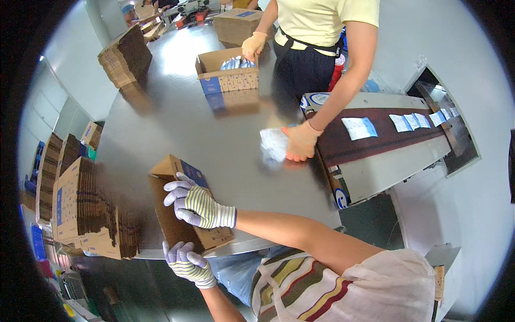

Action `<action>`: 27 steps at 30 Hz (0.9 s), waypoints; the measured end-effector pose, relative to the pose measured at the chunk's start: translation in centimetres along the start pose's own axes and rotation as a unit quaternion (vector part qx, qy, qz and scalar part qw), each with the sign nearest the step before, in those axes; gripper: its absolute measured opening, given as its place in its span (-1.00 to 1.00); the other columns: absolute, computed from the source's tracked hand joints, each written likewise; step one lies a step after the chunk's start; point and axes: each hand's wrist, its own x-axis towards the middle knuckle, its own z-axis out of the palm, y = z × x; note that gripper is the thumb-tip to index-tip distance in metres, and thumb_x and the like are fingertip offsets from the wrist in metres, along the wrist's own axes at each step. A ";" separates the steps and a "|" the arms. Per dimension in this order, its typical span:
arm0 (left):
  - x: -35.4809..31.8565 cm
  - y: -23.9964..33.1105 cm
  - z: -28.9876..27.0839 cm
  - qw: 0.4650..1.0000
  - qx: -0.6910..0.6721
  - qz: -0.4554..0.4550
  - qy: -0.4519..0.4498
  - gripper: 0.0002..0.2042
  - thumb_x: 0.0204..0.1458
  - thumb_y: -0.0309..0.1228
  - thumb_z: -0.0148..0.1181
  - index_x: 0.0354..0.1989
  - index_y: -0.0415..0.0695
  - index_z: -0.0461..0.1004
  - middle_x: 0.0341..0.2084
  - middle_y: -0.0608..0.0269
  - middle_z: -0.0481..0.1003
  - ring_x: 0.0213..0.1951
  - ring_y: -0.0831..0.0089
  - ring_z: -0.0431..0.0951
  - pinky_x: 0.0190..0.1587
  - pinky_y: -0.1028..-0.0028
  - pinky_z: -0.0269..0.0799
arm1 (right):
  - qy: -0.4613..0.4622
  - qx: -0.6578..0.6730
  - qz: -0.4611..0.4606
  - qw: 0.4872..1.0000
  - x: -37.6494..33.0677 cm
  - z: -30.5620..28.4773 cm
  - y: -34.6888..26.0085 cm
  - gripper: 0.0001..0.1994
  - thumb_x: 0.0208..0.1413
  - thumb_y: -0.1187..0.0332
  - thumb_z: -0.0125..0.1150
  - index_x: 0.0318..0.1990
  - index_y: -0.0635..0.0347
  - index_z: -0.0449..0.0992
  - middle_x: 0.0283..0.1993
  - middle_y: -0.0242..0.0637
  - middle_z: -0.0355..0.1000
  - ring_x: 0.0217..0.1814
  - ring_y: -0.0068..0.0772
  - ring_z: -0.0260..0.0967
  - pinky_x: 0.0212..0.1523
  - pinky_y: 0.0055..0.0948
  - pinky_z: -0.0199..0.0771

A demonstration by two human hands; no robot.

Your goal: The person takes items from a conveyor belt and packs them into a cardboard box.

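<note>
A brown cardboard box [174, 228] with blue print lies tilted over the near edge of the steel table [177, 129]. My right hand [197, 206], in a striped glove, lies across its top with the fingers curled over the far side. My left hand [188, 264], in the same kind of glove, holds the box's near end just below the table edge. The underside of the box is hidden.
Stacks of flat cartons [80, 209] stand at my left and another stack [126, 56] at the table's far end. A person in a yellow top holds a white-blue packet [273, 144] and touches an open box [228, 72]. A conveyor [375, 134] carries packets at right.
</note>
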 end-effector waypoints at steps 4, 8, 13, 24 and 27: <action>-0.6 -0.1 0.2 1.000 0.006 -0.019 -0.004 -0.69 0.17 -0.29 -0.29 -0.51 -0.12 0.35 -0.48 0.15 0.36 -0.32 0.19 0.39 0.12 -0.04 0.26 | 0.000 -0.017 -0.004 1.000 0.1 0.8 0.7 -0.90 -0.03 0.38 0.03 -0.52 0.02 0.44 -0.14 -0.43 0.42 0.23 -0.30 0.18 0.42 -0.11 -0.23; -0.9 0.3 0.3 0.999 0.018 -0.032 0.007 -0.67 0.20 -0.28 -0.33 -0.50 -0.12 0.34 -0.48 0.16 0.35 -0.32 0.20 0.39 0.14 -0.04 0.25 | 0.009 -0.008 -0.027 1.000 0.4 0.7 0.4 -0.90 -0.05 0.40 0.02 -0.54 0.01 0.44 -0.16 -0.44 0.43 0.20 -0.31 0.21 0.42 -0.12 -0.22; -0.5 0.3 0.2 1.000 0.027 -0.002 -0.007 -0.68 0.20 -0.33 -0.33 -0.49 -0.15 0.33 -0.49 0.16 0.35 -0.33 0.23 0.40 0.16 -0.05 0.24 | 0.005 0.004 -0.022 1.000 0.1 0.8 0.9 -0.93 -0.07 0.38 0.05 -0.53 0.02 0.43 -0.18 -0.44 0.43 0.16 -0.33 0.23 0.40 -0.09 -0.19; -0.1 0.6 0.0 1.000 0.022 0.005 -0.014 -0.74 0.19 -0.36 -0.32 -0.44 -0.12 0.32 -0.49 0.20 0.33 -0.32 0.26 0.40 0.17 -0.06 0.23 | 0.031 0.005 -0.055 0.998 0.2 0.5 0.8 -0.98 -0.05 0.41 0.08 -0.43 0.05 0.43 -0.16 -0.41 0.40 0.17 -0.24 0.21 0.39 -0.02 -0.18; -0.4 0.5 0.0 0.999 0.026 -0.009 -0.019 -0.72 0.20 -0.34 -0.34 -0.44 -0.13 0.32 -0.48 0.19 0.33 -0.31 0.25 0.40 0.17 -0.05 0.23 | 0.052 0.033 -0.006 0.998 0.0 1.1 0.7 -0.97 -0.05 0.41 0.07 -0.45 0.04 0.43 -0.17 -0.43 0.41 0.17 -0.24 0.21 0.40 -0.02 -0.21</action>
